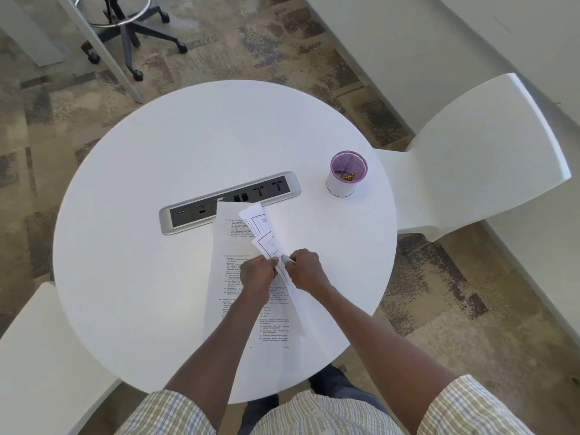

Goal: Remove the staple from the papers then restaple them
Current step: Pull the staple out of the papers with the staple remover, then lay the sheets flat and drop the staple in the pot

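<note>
Both hands are brought together over the round white desk (141, 262). The left hand (258, 274) is curled in a grip on the folded-back white printed papers (238, 277), pinching them near their raised edge. The right hand (306, 271) is closed round a small pale tool (286, 259), its tip touching the papers beside the left fingers. Beyond the papers a grey socket strip (230, 200) is partly covered; right of it stands a purple mesh cup (346, 174).

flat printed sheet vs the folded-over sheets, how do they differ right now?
The flat printed sheet lies on the table; the folded-over sheets are lifted and bent. The flat one shows dense text; the folded ones show boxed diagrams. The left hand and right hand meet at the folded sheets. Both are white paper.
</note>
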The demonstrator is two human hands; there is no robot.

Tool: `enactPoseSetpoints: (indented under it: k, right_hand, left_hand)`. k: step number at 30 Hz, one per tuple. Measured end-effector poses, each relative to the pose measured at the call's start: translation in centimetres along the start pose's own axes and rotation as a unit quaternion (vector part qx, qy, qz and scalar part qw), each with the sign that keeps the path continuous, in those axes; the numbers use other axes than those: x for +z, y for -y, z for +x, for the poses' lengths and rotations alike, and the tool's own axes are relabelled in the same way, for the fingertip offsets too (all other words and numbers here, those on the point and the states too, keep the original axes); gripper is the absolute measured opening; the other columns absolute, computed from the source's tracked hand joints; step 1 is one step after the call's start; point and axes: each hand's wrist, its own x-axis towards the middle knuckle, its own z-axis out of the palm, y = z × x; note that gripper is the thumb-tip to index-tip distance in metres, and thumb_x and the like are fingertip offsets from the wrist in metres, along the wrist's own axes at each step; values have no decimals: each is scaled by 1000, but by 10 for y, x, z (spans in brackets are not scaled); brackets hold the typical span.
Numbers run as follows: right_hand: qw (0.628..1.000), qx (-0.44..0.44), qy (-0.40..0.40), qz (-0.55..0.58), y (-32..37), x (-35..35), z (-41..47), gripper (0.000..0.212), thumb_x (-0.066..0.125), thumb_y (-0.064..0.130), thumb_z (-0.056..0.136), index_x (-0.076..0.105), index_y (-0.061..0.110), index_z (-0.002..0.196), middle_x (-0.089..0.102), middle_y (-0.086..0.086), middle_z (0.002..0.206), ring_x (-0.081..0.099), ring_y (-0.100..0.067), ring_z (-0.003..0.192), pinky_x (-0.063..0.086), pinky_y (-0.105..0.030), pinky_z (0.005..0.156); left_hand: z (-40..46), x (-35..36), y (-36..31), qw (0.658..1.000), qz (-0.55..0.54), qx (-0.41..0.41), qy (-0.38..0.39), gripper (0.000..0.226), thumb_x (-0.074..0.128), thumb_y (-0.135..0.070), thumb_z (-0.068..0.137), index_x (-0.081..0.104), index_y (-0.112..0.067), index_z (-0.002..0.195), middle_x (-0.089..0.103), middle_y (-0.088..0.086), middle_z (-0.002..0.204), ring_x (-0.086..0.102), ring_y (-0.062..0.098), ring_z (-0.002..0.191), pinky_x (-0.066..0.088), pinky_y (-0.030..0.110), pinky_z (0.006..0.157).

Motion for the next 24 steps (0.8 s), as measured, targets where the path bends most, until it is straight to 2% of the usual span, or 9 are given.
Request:
enactPoseSetpoints:
  k: [3, 7, 10, 12, 16, 18, 20, 22, 24]
  right_hand:
    - [1000, 18, 13, 23, -11, 3, -3, 33, 51, 20, 94, 44, 5, 66, 49, -14, 67, 54, -27, 58, 56, -47, 58]
    - [991, 57, 7, 122, -21, 3, -5, 35, 56, 27, 95, 52, 4, 69, 54, -10, 64, 54, -21, 47, 48, -24, 42]
    - [979, 84, 5, 185, -27, 0, -3, 39, 61, 31, 94, 65, -7, 86, 62, -10, 73, 56, -19, 50, 47, -23, 43]
    - [966, 102, 17, 238, -31, -4, -2, 35, 64, 32, 93, 65, -2, 85, 63, -9, 75, 56, -18, 52, 47, -24, 46]
    - [922, 161, 29, 352, -35, -13, -1, 17, 64, 19, 92, 66, 2, 90, 64, -13, 79, 53, -19, 52, 46, -25, 46]
    - [899, 188, 27, 394, -38, -17, -1, 14, 58, 9, 92, 67, -1, 98, 64, -14, 79, 53, -20, 52, 45, -25, 46]
    - [882, 199, 21, 427, -41, -20, -1, 13, 55, 6, 91, 67, 1, 95, 65, -14, 79, 52, -19, 51, 44, -25, 46]
    - [883, 201, 5, 423, -45, -21, -1, 11, 57, 9, 91, 66, 4, 90, 64, -13, 79, 51, -19, 52, 43, -26, 47]
    - [901, 198, -15, 386, -47, -21, 0, 14, 59, 14, 90, 67, 3, 90, 63, -12, 78, 50, -20, 52, 41, -26, 46]
  left_hand:
    - [-2, 0, -1, 1000, 14, 3, -15, 42, 75, -5, 81, 49, -12, 49, 54, 6, 54, 51, 22, 50, 44, 29, 59]
    - [-4, -1, 2, 999, 26, 0, -33, 38, 75, -7, 81, 52, -12, 52, 56, 5, 54, 53, 19, 47, 42, 25, 55]
    - [-5, -2, 3, 999, 23, -4, -35, 36, 75, -6, 81, 53, -11, 52, 57, 4, 56, 52, 18, 49, 45, 27, 58]
    - [-6, -3, 3, 999, 23, -4, -33, 38, 74, -6, 82, 53, -12, 51, 56, 3, 55, 51, 18, 49, 44, 26, 56]
    - [-7, -6, 1, 999, 33, -4, -37, 38, 73, -6, 82, 49, -13, 53, 53, 4, 54, 51, 20, 51, 40, 25, 55]
    - [-7, -9, 1, 998, 37, -2, -42, 37, 73, -7, 82, 49, -12, 54, 54, 6, 55, 51, 20, 51, 39, 24, 54]
    - [-7, -12, 0, 998, 37, -1, -41, 33, 72, -7, 83, 52, -11, 57, 57, 8, 59, 52, 20, 51, 40, 24, 54]
    - [-7, -16, -1, 999, 30, 2, -40, 35, 71, -6, 84, 52, -12, 56, 57, 6, 59, 51, 19, 50, 40, 24, 53]
    - [-9, -20, -2, 999, 27, 5, -39, 36, 70, -5, 85, 51, -14, 55, 57, 5, 57, 50, 19, 51, 40, 25, 53]
